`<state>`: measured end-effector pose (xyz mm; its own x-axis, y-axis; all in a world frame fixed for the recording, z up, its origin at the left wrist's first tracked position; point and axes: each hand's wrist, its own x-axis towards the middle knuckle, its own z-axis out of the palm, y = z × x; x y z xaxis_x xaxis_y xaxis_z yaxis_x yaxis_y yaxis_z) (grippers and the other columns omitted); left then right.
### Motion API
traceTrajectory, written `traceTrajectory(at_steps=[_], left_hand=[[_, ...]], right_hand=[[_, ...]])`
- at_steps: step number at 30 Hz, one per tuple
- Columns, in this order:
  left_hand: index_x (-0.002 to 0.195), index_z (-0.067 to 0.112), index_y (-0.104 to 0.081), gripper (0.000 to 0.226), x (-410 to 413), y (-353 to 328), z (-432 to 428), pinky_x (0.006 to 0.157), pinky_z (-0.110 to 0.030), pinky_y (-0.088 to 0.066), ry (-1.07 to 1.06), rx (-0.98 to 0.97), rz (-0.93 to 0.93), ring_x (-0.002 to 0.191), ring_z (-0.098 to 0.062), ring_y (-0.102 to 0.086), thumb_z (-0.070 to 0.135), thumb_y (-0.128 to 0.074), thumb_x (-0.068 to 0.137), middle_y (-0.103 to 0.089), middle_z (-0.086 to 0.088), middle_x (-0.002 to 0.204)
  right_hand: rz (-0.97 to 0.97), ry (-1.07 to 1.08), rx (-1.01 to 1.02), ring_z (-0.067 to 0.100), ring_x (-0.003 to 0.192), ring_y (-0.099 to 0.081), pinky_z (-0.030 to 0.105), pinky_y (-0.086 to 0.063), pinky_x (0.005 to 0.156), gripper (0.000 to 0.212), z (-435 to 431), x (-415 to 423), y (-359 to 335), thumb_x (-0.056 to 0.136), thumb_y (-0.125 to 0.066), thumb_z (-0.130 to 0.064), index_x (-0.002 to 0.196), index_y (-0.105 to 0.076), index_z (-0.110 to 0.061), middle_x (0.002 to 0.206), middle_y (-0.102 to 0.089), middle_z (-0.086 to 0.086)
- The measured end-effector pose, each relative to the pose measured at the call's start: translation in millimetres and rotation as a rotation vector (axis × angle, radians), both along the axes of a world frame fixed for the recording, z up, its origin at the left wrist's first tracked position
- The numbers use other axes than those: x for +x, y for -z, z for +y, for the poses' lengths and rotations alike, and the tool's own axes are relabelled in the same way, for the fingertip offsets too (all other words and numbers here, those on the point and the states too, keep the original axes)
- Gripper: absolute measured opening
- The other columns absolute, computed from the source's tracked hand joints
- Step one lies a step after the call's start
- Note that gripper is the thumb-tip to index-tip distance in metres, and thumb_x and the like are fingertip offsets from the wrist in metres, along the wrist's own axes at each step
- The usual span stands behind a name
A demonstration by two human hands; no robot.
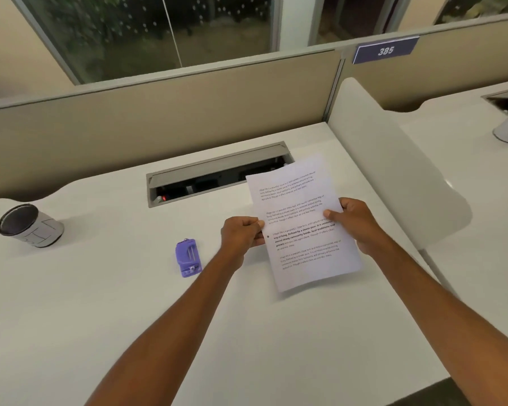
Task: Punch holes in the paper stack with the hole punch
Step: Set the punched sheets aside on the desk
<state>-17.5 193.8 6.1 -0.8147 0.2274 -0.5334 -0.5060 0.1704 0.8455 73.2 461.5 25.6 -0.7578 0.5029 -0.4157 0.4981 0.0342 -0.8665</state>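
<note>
Head view. Paper stack (302, 224): held above the white desk (100, 303), right of centre, pinched at both side edges by left hand (242, 232) and right hand (355, 222); 1 punched hole visible near the left edge. Purple hole punch (187, 258): laid on the desk, just left of the left hand, untouched.

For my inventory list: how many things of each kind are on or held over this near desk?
Paper stack: 1, held by left hand and right hand
Hole punch: 1
Cup: 1
Total: 3
</note>
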Motion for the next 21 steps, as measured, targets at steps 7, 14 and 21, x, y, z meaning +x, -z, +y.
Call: traceTrajectory(at_steps=[7,14,21], left_hand=[[0.108,-0.004,-0.077,0.012,-14,19,87,0.061,-0.027,-0.066,0.03,0.009,-0.098,0.075,-0.02,-0.083,0.005,-0.074,0.101,-0.084,-0.016,0.101],[0.105,-0.006,-0.075,0.01,-32,36,154,0.06,-0.033,-0.067,0.037,-0.002,-0.179,0.072,-0.025,-0.084,0.0,-0.075,0.098,-0.084,-0.019,0.097],[0.106,-0.009,-0.073,0.011,-43,52,184,0.078,-0.056,-0.07,-0.024,-0.006,-0.314,0.083,-0.037,-0.084,-0.006,-0.072,0.096,-0.083,-0.023,0.097]], right_hand=[[-0.069,0.055,0.067,0.03,0.099,-0.08,0.047,-0.065,0.094,0.018,80,-13,24,0.095,-0.079,-0.008,0.113,-0.079,-0.013,0.111,-0.083,0.007],[-0.165,0.067,0.208,0.017,0.087,-0.073,0.025,-0.054,0.067,0.011,132,-32,38,0.093,-0.079,-0.009,0.101,-0.075,-0.016,0.101,-0.078,0.001],[-0.275,0.072,0.404,0.031,0.099,-0.071,0.044,-0.06,0.087,0.025,142,-45,50,0.09,-0.075,-0.015,0.113,-0.069,-0.007,0.113,-0.075,0.01]])
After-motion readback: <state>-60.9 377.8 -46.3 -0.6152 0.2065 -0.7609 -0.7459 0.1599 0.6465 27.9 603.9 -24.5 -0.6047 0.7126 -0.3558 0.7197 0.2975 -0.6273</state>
